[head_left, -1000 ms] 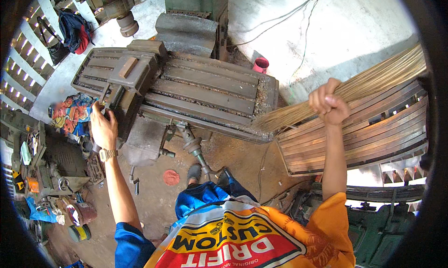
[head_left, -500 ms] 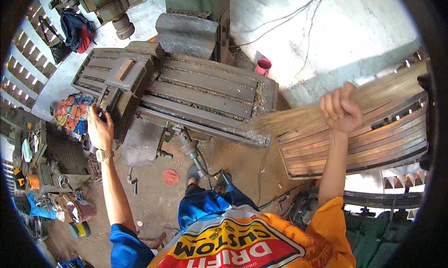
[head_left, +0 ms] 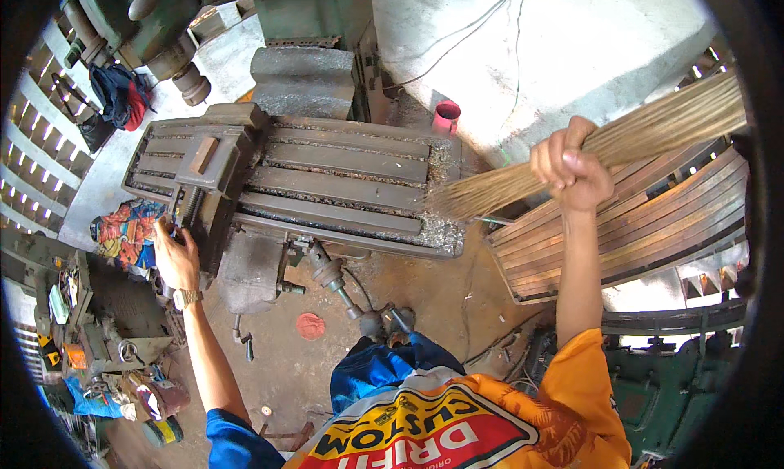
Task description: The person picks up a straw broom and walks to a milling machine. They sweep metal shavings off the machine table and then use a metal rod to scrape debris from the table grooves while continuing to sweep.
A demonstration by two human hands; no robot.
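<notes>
My right hand (head_left: pixel 576 168) is closed around a stick broom (head_left: pixel 670 124), a long bundle of thin tan bristles. The broom's frayed tip touches the right end of a slotted milling machine table (head_left: pixel 343 160), where metal chips (head_left: pixel 445 160) lie scattered. More chips fill the slots. A machine vise (head_left: pixel 233 171) with an exposed screw sits on the table's left part, with a small brownish block (head_left: pixel 204 155) on top. At the vise's near left end, my left hand (head_left: pixel 176 261) curls its fingers around a dark part; the exact grip is partly hidden.
A pink mug (head_left: pixel 446 118) stands behind the table's right end. Slatted wooden panels (head_left: pixel 645 232) are at the right. The machine's spindle (head_left: pixel 192 83) hangs at upper left. Colourful cloth (head_left: pixel 131 232) lies beside my left hand. A crank handle (head_left: pixel 247 346) projects below the table.
The broom, blurred before, now appears sharp, its tip still at the table's right end. The view has shifted slightly. My left hand stays at the vise.
</notes>
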